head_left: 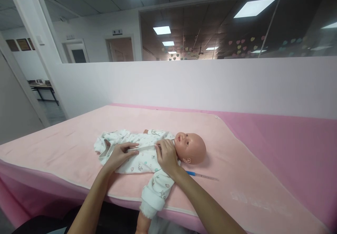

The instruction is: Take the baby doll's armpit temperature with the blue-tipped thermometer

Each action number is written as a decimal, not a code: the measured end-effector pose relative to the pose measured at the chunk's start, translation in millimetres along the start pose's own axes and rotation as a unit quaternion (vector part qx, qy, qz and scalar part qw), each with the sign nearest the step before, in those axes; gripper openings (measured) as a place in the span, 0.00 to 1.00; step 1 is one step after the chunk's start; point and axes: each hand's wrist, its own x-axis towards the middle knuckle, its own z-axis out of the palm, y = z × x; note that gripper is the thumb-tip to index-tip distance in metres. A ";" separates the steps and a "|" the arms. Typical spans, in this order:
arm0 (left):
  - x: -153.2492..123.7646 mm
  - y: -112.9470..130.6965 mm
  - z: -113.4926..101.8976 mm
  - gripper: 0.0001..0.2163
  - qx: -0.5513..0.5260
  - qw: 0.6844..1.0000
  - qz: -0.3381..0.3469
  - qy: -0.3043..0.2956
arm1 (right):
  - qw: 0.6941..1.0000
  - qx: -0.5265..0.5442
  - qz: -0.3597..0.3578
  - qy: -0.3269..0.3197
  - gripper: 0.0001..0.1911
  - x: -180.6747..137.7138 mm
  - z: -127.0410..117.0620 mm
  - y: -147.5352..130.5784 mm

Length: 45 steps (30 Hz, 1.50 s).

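Note:
A baby doll lies on its back across the pink mat, its head to the right. It wears a white printed baby romper. My left hand has its thumb and fingers on the romper's front edge near the doll's waist. Up at the chest by the neck, my right hand has its fingers closed on the same front edge, which runs as a fold between both hands. One sleeved arm of the doll hangs over the mat's near edge. My right palm hides part of the doll's shoulder.
Beside the doll's head lies a slim clear stick with a blue end. The pink padded mat covers the table up to a white half-wall with glass above. A small dark table stands beyond the doorway at left.

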 end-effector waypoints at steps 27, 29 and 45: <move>-2.1 8.8 3.9 0.15 0.003 0.999 0.021 0.035 | 1.000 0.023 -0.015 0.005 0.08 -0.1 -3.9 -2.5; -2.7 8.8 3.3 0.16 -0.005 0.999 0.016 0.033 | 1.000 0.023 -0.015 0.005 0.08 -0.1 -3.9 -2.6; -3.8 6.3 2.9 0.17 -0.059 0.998 0.008 0.025 | 1.000 0.008 0.002 -0.007 0.07 0.6 -3.7 -2.4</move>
